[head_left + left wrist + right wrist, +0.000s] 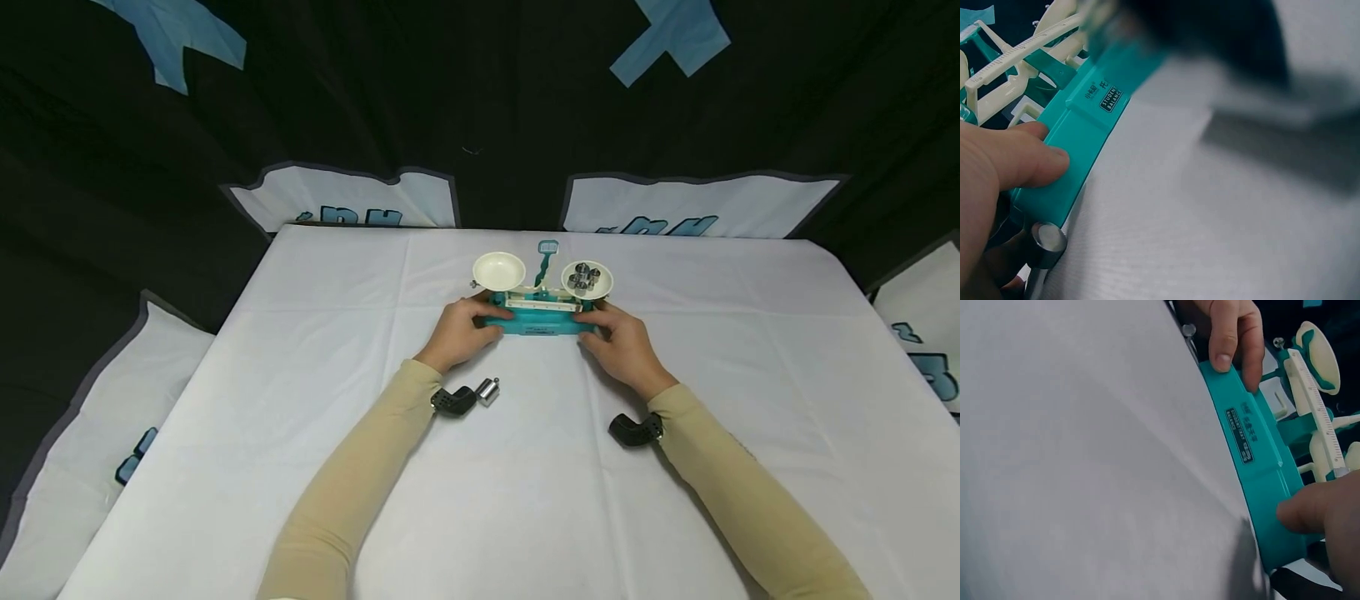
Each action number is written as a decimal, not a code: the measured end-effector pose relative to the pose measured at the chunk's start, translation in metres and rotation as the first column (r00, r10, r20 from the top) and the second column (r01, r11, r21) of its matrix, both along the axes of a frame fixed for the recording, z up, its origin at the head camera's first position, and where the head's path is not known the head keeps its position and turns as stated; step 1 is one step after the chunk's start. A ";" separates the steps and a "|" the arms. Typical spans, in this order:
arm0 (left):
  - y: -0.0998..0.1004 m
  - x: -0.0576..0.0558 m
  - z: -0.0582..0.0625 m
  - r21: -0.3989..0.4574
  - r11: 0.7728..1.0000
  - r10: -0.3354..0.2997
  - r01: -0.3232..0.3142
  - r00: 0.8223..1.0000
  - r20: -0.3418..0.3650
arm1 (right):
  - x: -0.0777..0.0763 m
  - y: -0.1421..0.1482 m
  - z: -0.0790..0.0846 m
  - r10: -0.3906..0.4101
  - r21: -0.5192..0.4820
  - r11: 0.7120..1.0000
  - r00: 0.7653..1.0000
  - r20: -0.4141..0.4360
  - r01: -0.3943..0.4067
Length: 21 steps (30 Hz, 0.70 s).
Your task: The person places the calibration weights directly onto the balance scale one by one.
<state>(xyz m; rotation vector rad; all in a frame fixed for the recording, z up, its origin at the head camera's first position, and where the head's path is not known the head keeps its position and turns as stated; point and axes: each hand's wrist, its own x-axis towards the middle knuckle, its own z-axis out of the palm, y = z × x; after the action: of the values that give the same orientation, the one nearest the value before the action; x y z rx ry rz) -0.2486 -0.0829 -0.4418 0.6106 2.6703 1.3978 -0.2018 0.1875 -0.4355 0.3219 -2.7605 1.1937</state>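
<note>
A teal student balance scale (540, 322) stands on the white-covered table, with a cream left pan (498, 272) and a right pan (606, 288) that bears several metal weights (582, 276). My left hand (459, 332) holds the left end of its base, the thumb against the front face in the left wrist view. At the other end, my right hand (624, 348) grips the base with its thumb (1304, 509) pressed on the front. A graduated cream beam (1319, 406) runs across above the base. Nothing shows in the left pan.
A shiny metal cylinder weight (488, 391) lies on the table close to my left wrist. Black wrist cameras (634, 430) are strapped to both forearms. Behind the table's far edge hangs a dark curtain (465, 100) with blue tape patches.
</note>
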 end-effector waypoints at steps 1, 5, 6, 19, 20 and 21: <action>0.000 0.000 0.000 -0.003 1.000 -0.001 0.001 1.000 0.002 | 0.000 -0.001 -0.001 -0.002 -0.010 1.000 1.000 -0.003 0.002; 0.000 -0.001 -0.001 -0.003 1.000 0.000 0.001 1.000 0.009 | -0.001 -0.003 -0.006 -0.025 -0.039 0.999 1.000 -0.017 0.024; 0.001 -0.001 -0.001 -0.002 1.000 -0.001 0.001 1.000 0.008 | -0.001 -0.003 -0.006 -0.032 -0.047 0.998 0.999 -0.019 0.031; 0.000 -0.002 -0.001 -0.001 1.000 -0.003 0.003 1.000 -0.007 | -0.003 -0.011 -0.010 -0.131 -0.094 0.987 0.991 0.013 0.131; -0.001 -0.002 -0.001 -0.003 1.000 -0.001 0.001 1.000 -0.005 | -0.003 -0.012 -0.009 -0.133 -0.097 0.986 0.991 0.016 0.134; -0.001 -0.002 -0.001 -0.006 1.000 -0.001 0.000 1.000 -0.005 | -0.003 -0.013 -0.009 -0.135 -0.099 0.986 0.991 0.020 0.136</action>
<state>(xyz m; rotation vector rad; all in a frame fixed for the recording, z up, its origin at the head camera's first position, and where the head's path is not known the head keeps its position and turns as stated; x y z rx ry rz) -0.2503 -0.0841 -0.4432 0.6150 2.6768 1.3900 -0.2051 0.1747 -0.4448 0.1144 -2.6721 1.2968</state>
